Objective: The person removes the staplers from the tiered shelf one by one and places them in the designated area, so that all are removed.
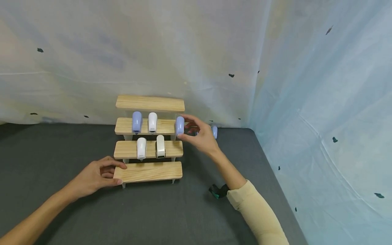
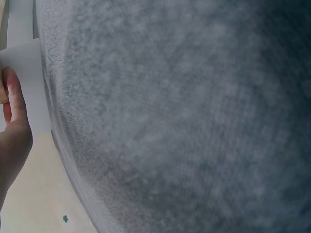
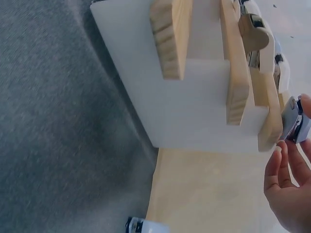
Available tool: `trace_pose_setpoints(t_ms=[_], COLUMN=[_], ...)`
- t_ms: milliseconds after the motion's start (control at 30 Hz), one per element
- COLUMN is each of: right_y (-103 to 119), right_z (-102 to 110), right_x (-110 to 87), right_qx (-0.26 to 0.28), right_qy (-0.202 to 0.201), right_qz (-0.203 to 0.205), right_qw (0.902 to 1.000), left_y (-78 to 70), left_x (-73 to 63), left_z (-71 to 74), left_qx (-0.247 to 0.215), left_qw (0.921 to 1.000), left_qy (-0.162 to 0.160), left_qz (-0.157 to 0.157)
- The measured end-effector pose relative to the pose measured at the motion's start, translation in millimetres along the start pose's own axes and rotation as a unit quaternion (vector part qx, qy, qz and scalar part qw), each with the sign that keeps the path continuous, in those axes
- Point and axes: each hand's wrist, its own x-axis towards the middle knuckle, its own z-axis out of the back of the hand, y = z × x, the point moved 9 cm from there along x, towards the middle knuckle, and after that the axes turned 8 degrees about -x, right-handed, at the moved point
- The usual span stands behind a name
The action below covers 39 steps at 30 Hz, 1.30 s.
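Note:
A four-step wooden display rack [image 1: 150, 172] with white side panels stands on a dark grey surface. My right hand [image 1: 200, 136] pinches a purple stapler [image 1: 179, 125] at the right end of the second-highest step; the right wrist view shows the fingers around this stapler [image 3: 294, 121]. On that step are another purple stapler [image 1: 136, 121] and a white stapler [image 1: 152, 121]. One step lower sit a white stapler [image 1: 141, 148] and an off-white stapler [image 1: 160, 146]. With thumb and fingers, my left hand [image 1: 95, 175] grips the left end of the lowest step.
Beyond my right hand, another purple stapler [image 1: 215, 131] lies near the back edge, partly hidden. A black and teal object [image 1: 218, 191] shows beside my right forearm. Pale sheeting [image 1: 208, 51] with dark specks hangs behind and to the right.

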Motion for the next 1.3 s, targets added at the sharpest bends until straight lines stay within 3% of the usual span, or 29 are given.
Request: trace_pose_setpoints(t_ms=[167, 533, 867, 1133, 1300], right_y=[2, -21, -45, -33, -42], right_z=[9, 22, 23, 29, 32], right_x=[-7.4, -17.6, -26.4, -35.2, -39.2], right_qx=[0.018, 0.051, 0.019, 0.036, 0.042], right_qy=[0.012, 0.027, 0.036, 0.038, 0.032], right_qz=[-0.015, 0.011, -0.034, -0.052, -0.056], right_qw=[0.9996, 0.9983, 0.9986, 0.9973, 0.997], left_y=[0.1, -0.1, -1.4, -1.4, -2.4], left_x=[0.4, -0.4, -0.2, 0.0, 1.0], left_z=[0.4, -0.5, 0.0, 0.9, 0.1], left_qx=[0.002, 0.001, 0.015, 0.013, 0.015], left_qw=[1.0, 1.0, 0.9999, 0.9999, 0.9998], left_qy=[-0.002, 0.001, -0.004, -0.004, -0.001], left_qz=[0.0, -0.003, -0.001, -0.01, -0.014])
